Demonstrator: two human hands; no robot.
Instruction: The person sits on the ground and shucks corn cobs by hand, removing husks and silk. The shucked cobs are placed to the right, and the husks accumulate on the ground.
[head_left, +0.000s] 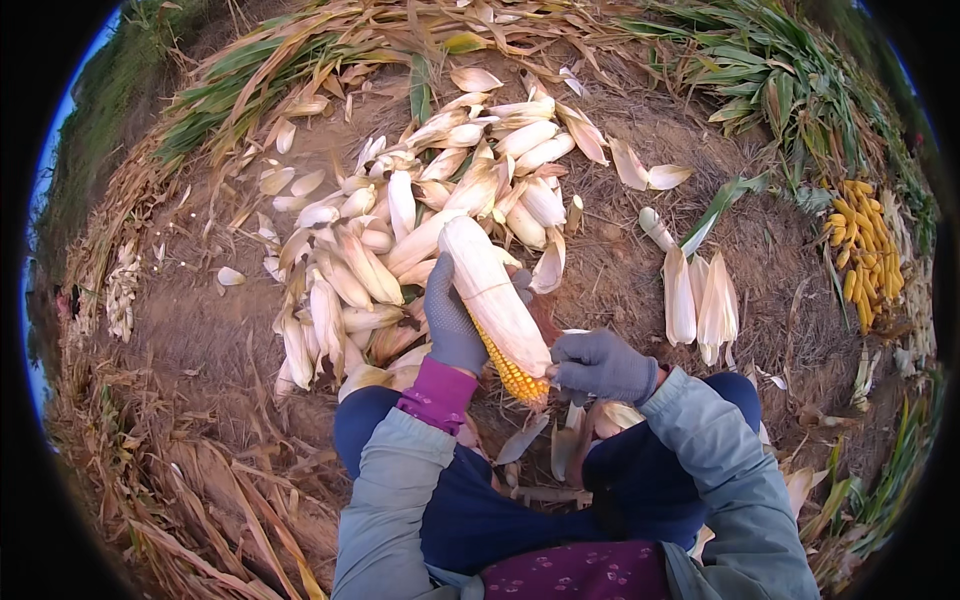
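Observation:
A partly husked ear of corn (495, 292) slants across the middle, above my lap. Pale dry husk still wraps most of it, while yellow kernels (517, 377) are bare along its lower left side and near end. My left hand (454, 319), in a grey dotted work glove, grips the ear around its middle from the left; some gloved fingertips show past its right side. At the near end, my right hand (606, 366), gloved in grey too, has its thumb and fingers closed on the edge of the husk. Beyond lies a heap of unhusked ears (360, 262).
Loose husks (701, 296) lie on the dry soil to the right. Farther right is a pile of bare yellow ears (862, 247). Cut green corn stalks (780, 82) lie at the back right, dry stalks (225, 517) at the lower left. Pale ears (122, 292) lie far left.

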